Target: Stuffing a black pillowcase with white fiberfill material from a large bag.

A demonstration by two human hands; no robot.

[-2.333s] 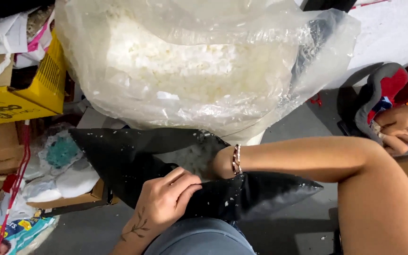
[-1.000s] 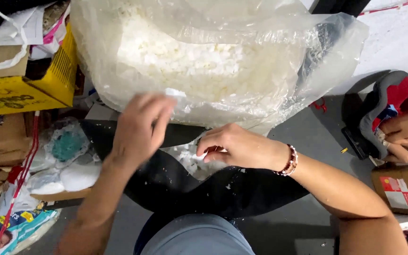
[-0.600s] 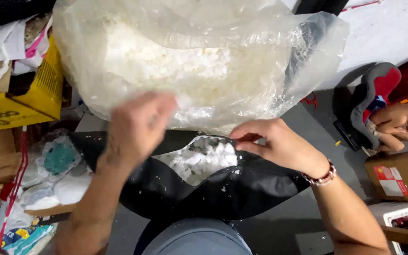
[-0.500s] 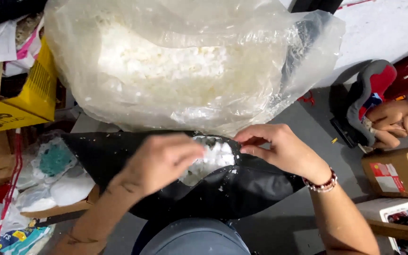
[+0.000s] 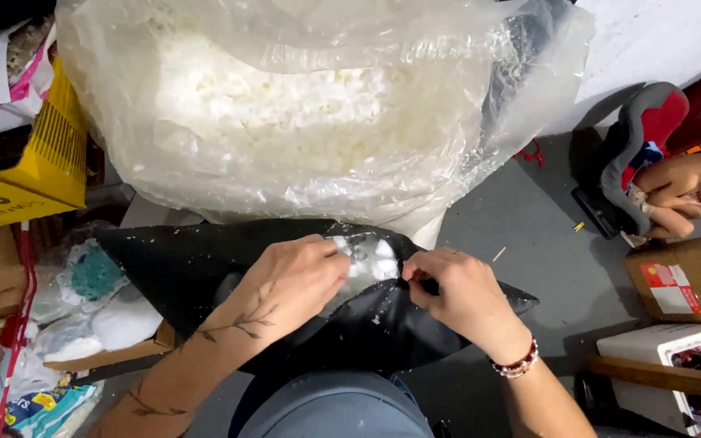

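Grey concrete floor (image 5: 521,219) with clutter all round, that's the setting. Black cushion cover (image 5: 204,259) lies across the person's lap, its opening facing up with white foam stuffing (image 5: 363,255) showing in the gap. Left hand (image 5: 294,280) is pressed down on the stuffing at the opening, fingers curled in, not really gripping anything I can make out. Right hand (image 5: 456,292) pinches the edge of the cover's opening tight between thumb and fingers. Just behind the cover, touching it, sits a big clear plastic bag (image 5: 326,105) full of the same white foam. Yellow crate (image 5: 50,154) off at the left, cardboard box (image 5: 679,276) at the right.
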